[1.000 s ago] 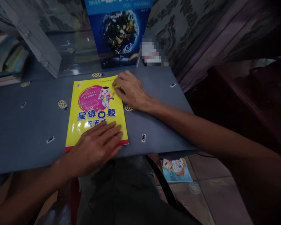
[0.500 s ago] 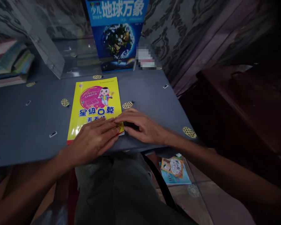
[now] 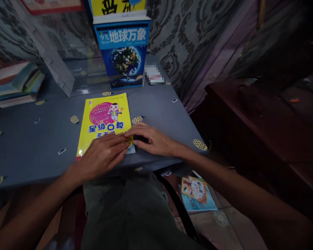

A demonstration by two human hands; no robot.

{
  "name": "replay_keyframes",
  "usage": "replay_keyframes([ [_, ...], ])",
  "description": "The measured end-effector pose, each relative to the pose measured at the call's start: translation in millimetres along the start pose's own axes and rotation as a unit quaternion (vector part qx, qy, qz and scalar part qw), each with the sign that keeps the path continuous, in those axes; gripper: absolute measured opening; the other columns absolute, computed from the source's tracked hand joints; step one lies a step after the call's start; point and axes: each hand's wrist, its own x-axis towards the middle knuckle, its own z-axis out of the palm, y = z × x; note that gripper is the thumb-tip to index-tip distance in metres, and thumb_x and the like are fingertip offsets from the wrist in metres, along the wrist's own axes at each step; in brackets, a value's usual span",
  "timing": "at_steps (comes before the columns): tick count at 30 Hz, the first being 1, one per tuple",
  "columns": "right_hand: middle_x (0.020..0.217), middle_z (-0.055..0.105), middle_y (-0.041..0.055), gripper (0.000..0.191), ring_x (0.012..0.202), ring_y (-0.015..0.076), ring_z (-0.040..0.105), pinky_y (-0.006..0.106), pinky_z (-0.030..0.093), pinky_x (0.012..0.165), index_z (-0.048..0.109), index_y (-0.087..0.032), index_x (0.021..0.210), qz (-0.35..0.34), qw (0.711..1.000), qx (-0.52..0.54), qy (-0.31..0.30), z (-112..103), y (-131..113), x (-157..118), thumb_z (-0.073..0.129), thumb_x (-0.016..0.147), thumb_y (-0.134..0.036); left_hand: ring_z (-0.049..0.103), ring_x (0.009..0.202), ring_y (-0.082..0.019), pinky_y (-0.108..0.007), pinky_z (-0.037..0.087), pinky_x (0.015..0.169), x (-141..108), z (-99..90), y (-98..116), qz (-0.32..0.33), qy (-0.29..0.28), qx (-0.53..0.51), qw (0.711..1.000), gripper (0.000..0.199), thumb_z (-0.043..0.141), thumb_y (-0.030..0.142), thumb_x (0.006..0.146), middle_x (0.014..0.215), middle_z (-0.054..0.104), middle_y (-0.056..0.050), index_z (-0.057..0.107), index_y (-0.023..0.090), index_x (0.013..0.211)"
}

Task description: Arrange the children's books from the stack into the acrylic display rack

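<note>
A yellow book [image 3: 106,113] with a pink circle and a cartoon child lies on the grey patterned tablecloth [image 3: 156,111]. Across its lower part rests my left hand [image 3: 101,154], fingers flat and side by side on the cover. My right hand [image 3: 152,140] is at the book's lower right edge, thumb and fingers curled around the cover's corner. A bit of pale page shows under that corner, beside the left fingertips. The fingertips of both hands nearly meet, and the exact grip is partly hidden.
Behind the yellow book stands a blue book [image 3: 125,62] with a globe, beside a clear panel. Stacked books [image 3: 15,83] lie at the left. A dark red piece of furniture [image 3: 263,121] is on the right. On the floor lies a blue and orange booklet [image 3: 198,194].
The view has tilted up, showing more books at the back. At the yellow book's lower right corner the cover is slightly lifted, with more page visible beneath. Both hands remain at the book.
</note>
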Motion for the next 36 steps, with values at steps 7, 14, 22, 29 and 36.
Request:
replay_keyframes([
  [7, 0.121, 0.070, 0.0090, 0.032, 0.116, 0.0209, 0.060, 0.045, 0.043, 0.106, 0.060, -0.019, 0.126, -0.008, 1.000, 0.009, -0.008, 3.9, 6.7, 1.2, 0.059, 0.098, -0.034, 0.070, 0.110, -0.022, -0.042, 0.058, 0.097, -5.2, 3.5, -0.8, 0.000, 0.004, 0.018, 1.000, 0.022, 0.054, 0.021, 0.097, 0.115, 0.074, -0.009, 0.067, 0.015, 0.114],
  [14, 0.128, 0.065, 0.0092, 0.054, 0.121, 0.0223, 0.056, 0.046, 0.041, 0.108, 0.054, -0.022, 0.136, 0.006, 0.999, -0.026, -0.031, 4.7, 6.2, 1.6, 0.067, 0.091, -0.048, 0.067, 0.113, -0.022, -0.043, 0.057, 0.097, -11.0, 9.2, -5.4, -0.027, 0.014, -0.002, 1.000, 0.028, 0.050, 0.019, 0.097, 0.117, 0.074, -0.008, 0.065, 0.017, 0.121],
  [22, 0.160, 0.037, 0.0163, 0.093, 0.149, 0.0312, 0.030, 0.057, 0.020, 0.122, 0.043, -0.021, 0.150, 0.117, 0.978, -0.130, -0.114, -9.5, 6.2, 8.7, 0.065, 0.077, -0.075, 0.050, 0.137, -0.021, -0.048, 0.045, 0.112, -23.1, 10.7, -23.0, -0.087, -0.014, -0.045, 0.995, 0.039, 0.047, 0.028, 0.102, 0.143, 0.060, -0.008, 0.052, 0.024, 0.140],
  [29, 0.165, 0.020, 0.0206, 0.111, 0.154, 0.0350, 0.014, 0.060, 0.004, 0.124, 0.029, -0.015, 0.157, 0.140, 0.964, -0.116, -0.193, -25.6, 9.0, 38.2, 0.070, 0.072, -0.074, 0.038, 0.146, -0.025, -0.055, 0.026, 0.122, -20.7, 5.8, -74.1, -0.177, -0.091, -0.010, 0.980, 0.049, 0.043, 0.043, 0.103, 0.156, 0.046, -0.006, 0.043, 0.030, 0.150],
  [36, 0.165, 0.020, 0.0205, 0.099, 0.154, 0.0318, 0.016, 0.057, 0.007, 0.124, 0.026, -0.013, 0.158, 0.145, 0.967, -0.126, -0.168, -30.0, 36.9, 74.9, 0.054, 0.086, -0.074, 0.040, 0.145, -0.027, -0.056, 0.027, 0.120, -2.4, 0.4, -121.7, -0.204, -0.076, 0.028, 0.976, 0.050, 0.042, 0.047, 0.102, 0.153, 0.049, -0.009, 0.047, 0.026, 0.147],
])
